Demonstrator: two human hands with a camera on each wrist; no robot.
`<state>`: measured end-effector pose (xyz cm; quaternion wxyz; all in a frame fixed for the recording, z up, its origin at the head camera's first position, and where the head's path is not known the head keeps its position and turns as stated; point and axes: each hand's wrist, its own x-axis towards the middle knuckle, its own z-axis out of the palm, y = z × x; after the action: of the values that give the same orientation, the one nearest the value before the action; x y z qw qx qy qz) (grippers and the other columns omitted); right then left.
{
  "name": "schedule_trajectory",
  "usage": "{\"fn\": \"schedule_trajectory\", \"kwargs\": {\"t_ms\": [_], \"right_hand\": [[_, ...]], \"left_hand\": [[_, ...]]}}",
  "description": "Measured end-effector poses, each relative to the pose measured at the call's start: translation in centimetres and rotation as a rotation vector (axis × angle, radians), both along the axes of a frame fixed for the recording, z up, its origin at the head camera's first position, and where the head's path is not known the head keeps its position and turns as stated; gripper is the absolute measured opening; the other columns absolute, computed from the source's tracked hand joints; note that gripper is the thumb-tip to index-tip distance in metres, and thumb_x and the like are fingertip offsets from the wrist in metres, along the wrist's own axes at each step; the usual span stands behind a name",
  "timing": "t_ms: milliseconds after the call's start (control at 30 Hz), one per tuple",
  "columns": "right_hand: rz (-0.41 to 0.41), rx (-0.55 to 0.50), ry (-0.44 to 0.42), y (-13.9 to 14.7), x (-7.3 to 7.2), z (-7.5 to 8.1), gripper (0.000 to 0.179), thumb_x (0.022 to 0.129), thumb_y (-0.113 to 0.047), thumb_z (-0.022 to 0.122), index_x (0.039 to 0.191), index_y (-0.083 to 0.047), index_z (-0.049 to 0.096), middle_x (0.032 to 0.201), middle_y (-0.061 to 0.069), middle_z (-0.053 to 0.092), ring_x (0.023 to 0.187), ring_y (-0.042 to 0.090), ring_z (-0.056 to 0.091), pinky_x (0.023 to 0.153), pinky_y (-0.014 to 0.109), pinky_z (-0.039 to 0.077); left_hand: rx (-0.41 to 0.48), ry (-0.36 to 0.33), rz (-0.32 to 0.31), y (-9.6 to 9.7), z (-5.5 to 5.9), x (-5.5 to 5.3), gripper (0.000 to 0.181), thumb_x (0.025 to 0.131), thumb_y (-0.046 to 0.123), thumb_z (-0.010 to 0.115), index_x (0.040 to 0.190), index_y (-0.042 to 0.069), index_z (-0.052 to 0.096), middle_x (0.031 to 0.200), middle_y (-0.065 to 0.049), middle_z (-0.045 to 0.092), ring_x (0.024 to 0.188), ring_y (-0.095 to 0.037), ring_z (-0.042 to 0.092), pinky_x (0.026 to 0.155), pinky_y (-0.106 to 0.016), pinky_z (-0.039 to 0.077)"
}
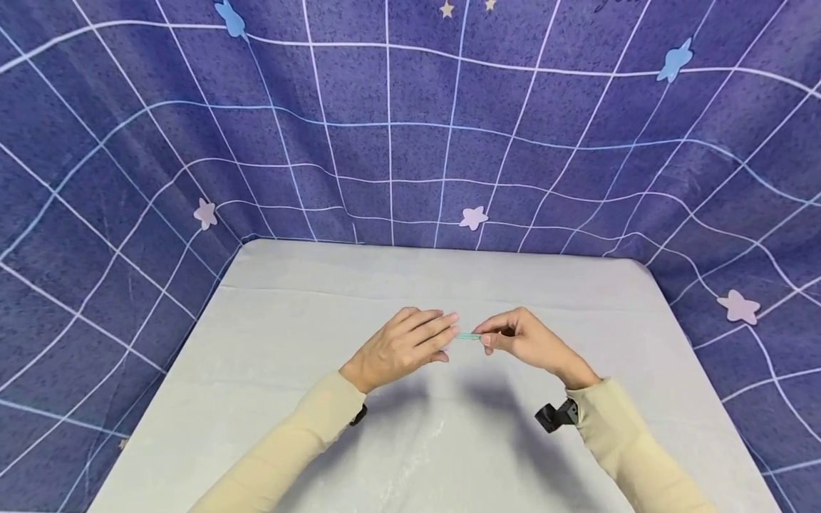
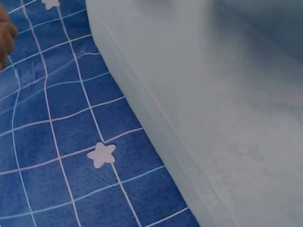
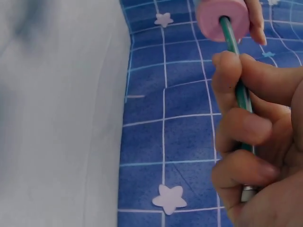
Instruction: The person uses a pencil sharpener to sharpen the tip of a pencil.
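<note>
In the right wrist view, my right hand grips a green pencil with its fingers curled along the shaft; a silvery end shows below the fingers. The pencil's far end sits in the hole of a pink pencil sharpener. My left hand holds the sharpener and mostly hides it in the head view. A short stretch of green pencil spans the gap to my right hand there. Both hands are raised over the white table. The left wrist view catches only part of a hand at its edge.
A white-covered table lies beneath the hands. Blue curtain cloth with a pale grid and stars stands round its back and sides. A black wrist camera juts from the right sleeve.
</note>
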<state>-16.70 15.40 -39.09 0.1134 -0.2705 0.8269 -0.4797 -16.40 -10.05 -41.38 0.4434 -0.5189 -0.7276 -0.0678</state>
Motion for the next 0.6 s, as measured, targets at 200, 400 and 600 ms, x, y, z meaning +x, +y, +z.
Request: {"fn": "schedule_trajectory", "kwargs": {"t_ms": [200,400,600], "right_hand": [[-0.168,0.105,0.810,-1.0,0.4,-1.5,0.023,0.080,-0.011,0.074,0.103,-0.010,0.073,0.091,0.002,0.073,0.068,0.011,0.063,0.058,0.026,0.049],[-0.294,0.108,1.312,-1.8,0.3,-2.6,0.018,0.093,-0.016,0.059,0.102,-0.010,0.074,0.089,0.001,0.073,0.072,0.018,0.066,0.059,0.030,0.046],[-0.292,0.018,1.358,-2.0,0.0,-2.7,0.020,0.096,-0.016,0.056,0.097,-0.009,0.075,0.083,0.001,0.072,0.062,0.016,0.061,0.054,0.027,0.042]], "left_hand": [[0.161,-0.347,-0.047,-0.5,0.5,-0.3,0.048,0.078,0.028,0.074,0.117,0.001,0.066,0.118,-0.012,0.067,0.101,-0.024,0.064,0.090,-0.032,0.050],[0.285,-0.622,-0.121,-0.6,0.9,-0.6,0.046,0.078,0.019,0.077,0.117,-0.003,0.065,0.117,-0.016,0.067,0.103,-0.025,0.065,0.094,-0.030,0.050],[0.279,-0.611,-0.141,-0.4,1.0,-0.5,0.049,0.075,0.017,0.079,0.118,-0.003,0.065,0.117,-0.015,0.067,0.102,-0.024,0.065,0.092,-0.028,0.050]]}}
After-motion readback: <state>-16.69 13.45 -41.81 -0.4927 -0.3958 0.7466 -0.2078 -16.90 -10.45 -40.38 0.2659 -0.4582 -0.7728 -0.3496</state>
